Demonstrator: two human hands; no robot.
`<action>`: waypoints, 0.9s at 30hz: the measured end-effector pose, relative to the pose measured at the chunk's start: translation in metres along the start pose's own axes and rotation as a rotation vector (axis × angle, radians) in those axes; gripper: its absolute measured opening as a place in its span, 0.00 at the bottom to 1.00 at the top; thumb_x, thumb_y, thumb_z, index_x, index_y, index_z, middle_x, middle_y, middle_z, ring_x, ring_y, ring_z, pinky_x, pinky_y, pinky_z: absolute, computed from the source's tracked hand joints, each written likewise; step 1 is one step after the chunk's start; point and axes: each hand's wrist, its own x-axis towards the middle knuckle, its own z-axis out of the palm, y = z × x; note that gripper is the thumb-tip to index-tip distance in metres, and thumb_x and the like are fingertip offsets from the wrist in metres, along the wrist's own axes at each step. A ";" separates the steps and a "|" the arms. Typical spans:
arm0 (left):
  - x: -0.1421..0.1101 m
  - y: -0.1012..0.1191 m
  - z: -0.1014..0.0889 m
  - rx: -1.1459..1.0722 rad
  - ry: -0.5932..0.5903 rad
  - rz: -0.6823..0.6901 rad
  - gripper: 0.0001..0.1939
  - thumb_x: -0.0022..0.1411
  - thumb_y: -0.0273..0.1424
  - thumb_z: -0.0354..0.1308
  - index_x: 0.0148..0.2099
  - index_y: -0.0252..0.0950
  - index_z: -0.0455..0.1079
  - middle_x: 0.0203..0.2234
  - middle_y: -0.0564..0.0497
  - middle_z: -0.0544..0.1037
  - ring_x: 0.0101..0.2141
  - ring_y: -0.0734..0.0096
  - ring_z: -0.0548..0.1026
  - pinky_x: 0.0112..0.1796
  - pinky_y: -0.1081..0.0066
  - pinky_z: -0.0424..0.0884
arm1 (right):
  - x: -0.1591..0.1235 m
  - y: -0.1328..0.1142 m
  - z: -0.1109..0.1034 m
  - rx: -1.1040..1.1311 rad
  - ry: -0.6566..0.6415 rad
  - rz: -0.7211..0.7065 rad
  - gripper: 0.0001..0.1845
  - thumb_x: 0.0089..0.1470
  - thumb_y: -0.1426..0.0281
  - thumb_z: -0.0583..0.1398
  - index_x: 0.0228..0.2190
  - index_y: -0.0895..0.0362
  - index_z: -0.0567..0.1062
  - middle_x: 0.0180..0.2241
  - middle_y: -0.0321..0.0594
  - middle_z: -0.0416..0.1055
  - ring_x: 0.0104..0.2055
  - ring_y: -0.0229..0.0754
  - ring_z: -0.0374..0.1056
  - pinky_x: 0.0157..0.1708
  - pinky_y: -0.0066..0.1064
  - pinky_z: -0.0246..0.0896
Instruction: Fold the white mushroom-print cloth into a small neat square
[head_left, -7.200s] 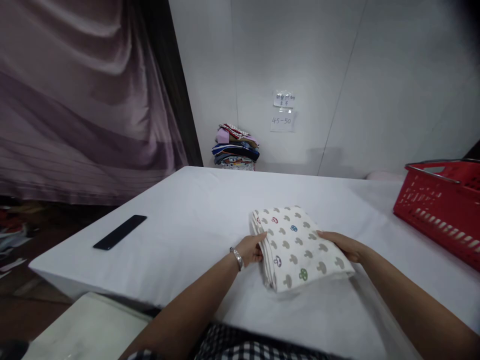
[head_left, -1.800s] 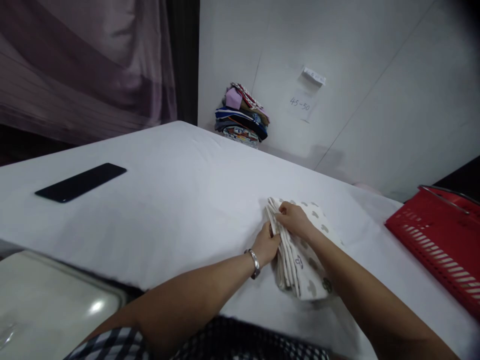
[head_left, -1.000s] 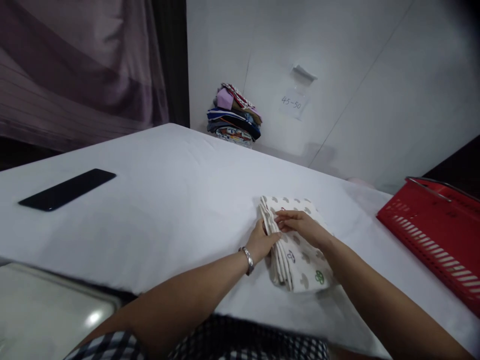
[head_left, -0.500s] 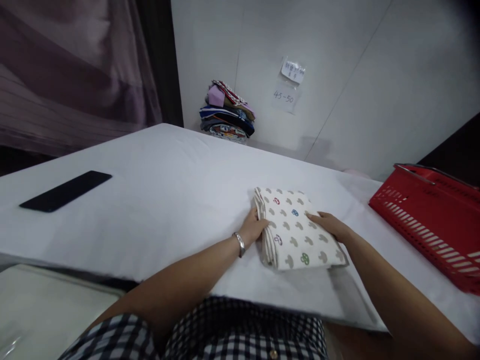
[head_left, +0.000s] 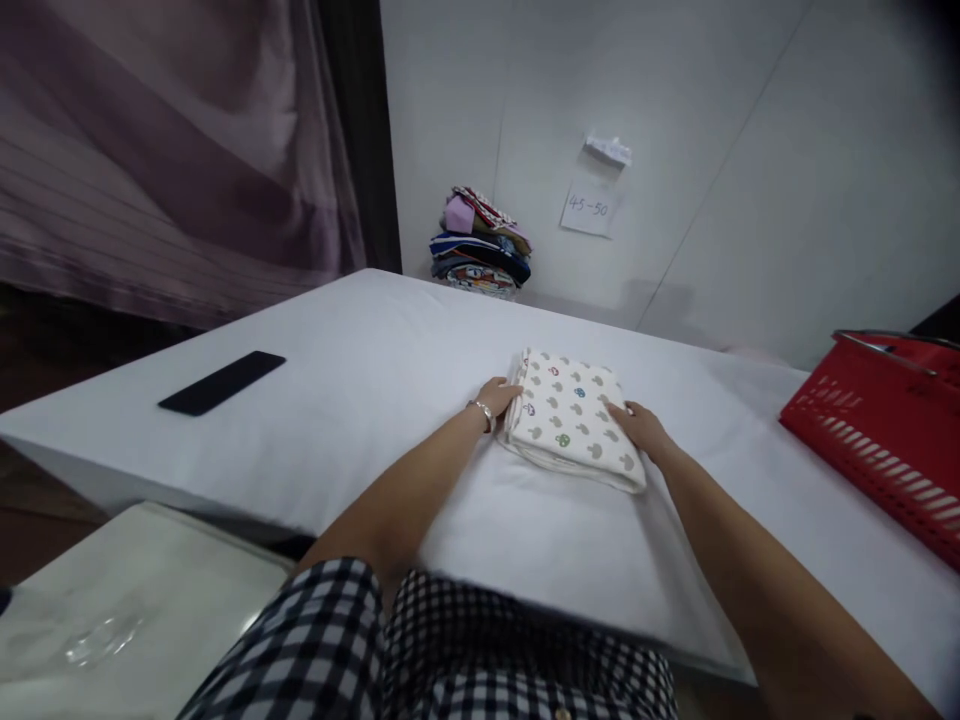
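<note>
A folded white cloth (head_left: 574,415) with a grey mushroom print and a few coloured mushrooms rests on the white-covered table in front of me. My left hand (head_left: 498,396), with a silver bracelet at its wrist, grips the cloth's left folded edge, thumb on top. At the opposite side, my right hand (head_left: 640,428) holds the right edge, its thumb over the printed face and its other fingers partly hidden. The cloth's layers show along its left and front sides.
A black flat slab (head_left: 223,382) lies on the left of the table (head_left: 375,400). A red plastic basket (head_left: 885,430) stands at the right. Folded clothes (head_left: 482,245) are stacked by the wall, near a "45-50" paper sign (head_left: 589,208). A pale surface (head_left: 150,590) is at lower left.
The cloth has moved away from me and now lies flatter on the table, both hands still on it. My view has shifted slightly, so the surroundings appear further right.
</note>
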 end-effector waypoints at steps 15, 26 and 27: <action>-0.052 -0.017 -0.031 -0.046 -0.054 0.157 0.12 0.48 0.37 0.62 0.26 0.33 0.66 0.21 0.54 0.70 0.24 0.78 0.68 0.24 0.77 0.65 | -0.095 -0.078 0.049 -0.133 -0.248 -0.813 0.12 0.58 0.68 0.52 0.37 0.53 0.75 0.36 0.41 0.71 0.41 0.43 0.66 0.40 0.33 0.59; -0.060 -0.012 -0.034 0.255 -0.309 0.240 0.17 0.43 0.44 0.64 0.26 0.34 0.71 0.20 0.55 0.70 0.23 0.77 0.65 0.24 0.76 0.58 | -0.064 -0.100 0.072 -0.520 -0.288 -0.816 0.16 0.57 0.74 0.51 0.43 0.51 0.73 0.35 0.40 0.71 0.35 0.41 0.66 0.29 0.27 0.51; -0.061 -0.011 -0.034 0.299 -0.296 0.241 0.18 0.42 0.45 0.64 0.26 0.34 0.71 0.19 0.55 0.70 0.23 0.77 0.64 0.24 0.76 0.57 | -0.064 -0.100 0.073 -0.532 -0.287 -0.818 0.15 0.57 0.74 0.51 0.42 0.51 0.73 0.35 0.40 0.71 0.35 0.40 0.66 0.29 0.27 0.50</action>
